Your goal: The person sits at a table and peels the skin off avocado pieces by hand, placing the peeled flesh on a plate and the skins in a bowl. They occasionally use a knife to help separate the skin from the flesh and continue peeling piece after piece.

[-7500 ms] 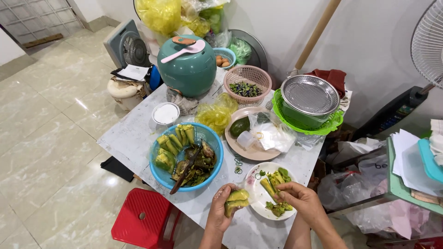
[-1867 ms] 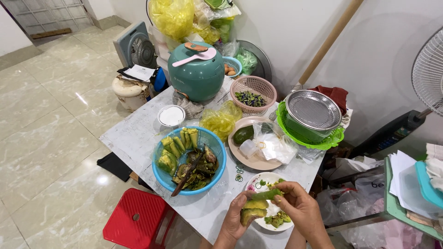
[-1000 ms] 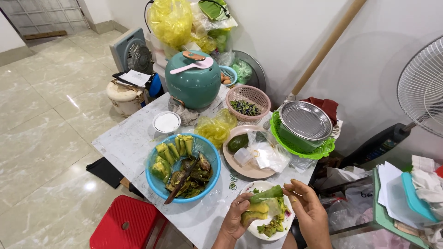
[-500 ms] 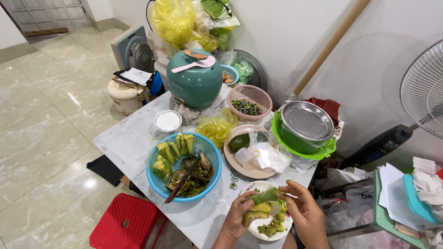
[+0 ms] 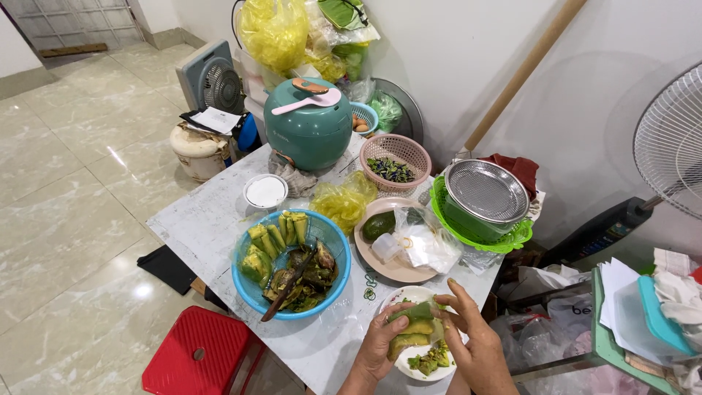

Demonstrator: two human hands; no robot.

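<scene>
left hand [image 5: 382, 344] cups a piece of avocado [image 5: 411, 338] from below and from its left side, fingers curled and closed on it. right hand [image 5: 474, 338] comes in from the right, thumb and fingertips pinched on the upper green skin edge of the same piece. so both hands are clamped on one item, facing each other across it.

position: the avocado piece is held just above the small white plate [image 5: 409, 295] at the near edge of the table [image 5: 205, 219], over the cut green chunks [image 5: 431, 360] lying on that plate. its long axis runs roughly left-right in the head view, tilted slightly up toward the right hand. flesh side faces the camera, skin toward the far side, as best i can tell.

nearby: blue bowl [image 5: 252, 287] with peeled wedges and skins, a knife handle [image 5: 287, 287] sticking out of it, sits just left of the left hand. a whole avocado [image 5: 379, 225] on the beige plate [image 5: 380, 267] lies beyond the hands, apart from both.
</scene>
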